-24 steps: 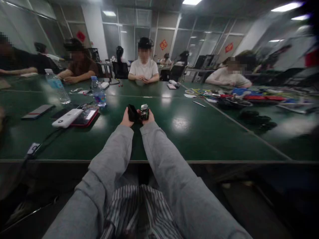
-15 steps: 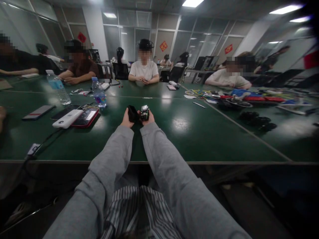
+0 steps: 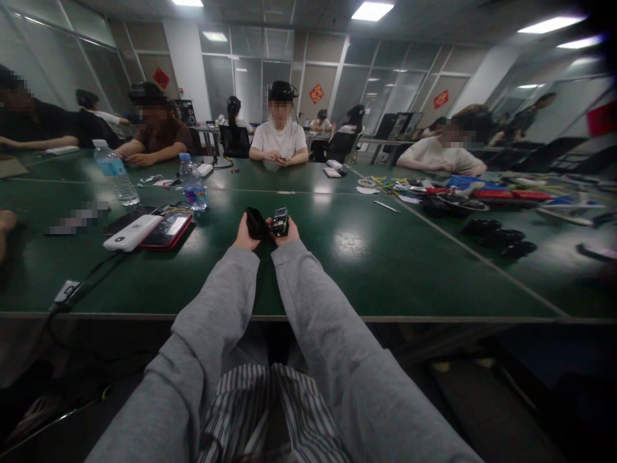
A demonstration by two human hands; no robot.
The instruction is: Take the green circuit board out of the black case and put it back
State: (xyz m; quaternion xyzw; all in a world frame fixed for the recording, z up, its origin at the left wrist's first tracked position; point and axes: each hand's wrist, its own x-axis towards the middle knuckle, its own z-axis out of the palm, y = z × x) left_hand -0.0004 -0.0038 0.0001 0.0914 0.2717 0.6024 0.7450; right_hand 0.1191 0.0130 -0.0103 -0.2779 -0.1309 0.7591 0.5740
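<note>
Just above the green table, my left hand is closed around a black, shallow shell-like case. Close beside it, my right hand grips a small circuit board with a pale, screen-like rectangle on its upper part. The case and the board are tilted towards each other, their lower edges nearly meeting. Whether they touch or are joined by a wire I cannot tell. My fingers are mostly hidden behind both things.
Left of my hands lie a white power bank, a red-edged device and two water bottles, the nearer one upright. A pen-like stick, a cable heap and black coils lie to the right. Several people sit around the table.
The board in my right hand has tilted slightly, so its pale rectangle looks darker. My left hand keeps its hold on the black case. The whole view has shifted a little.
</note>
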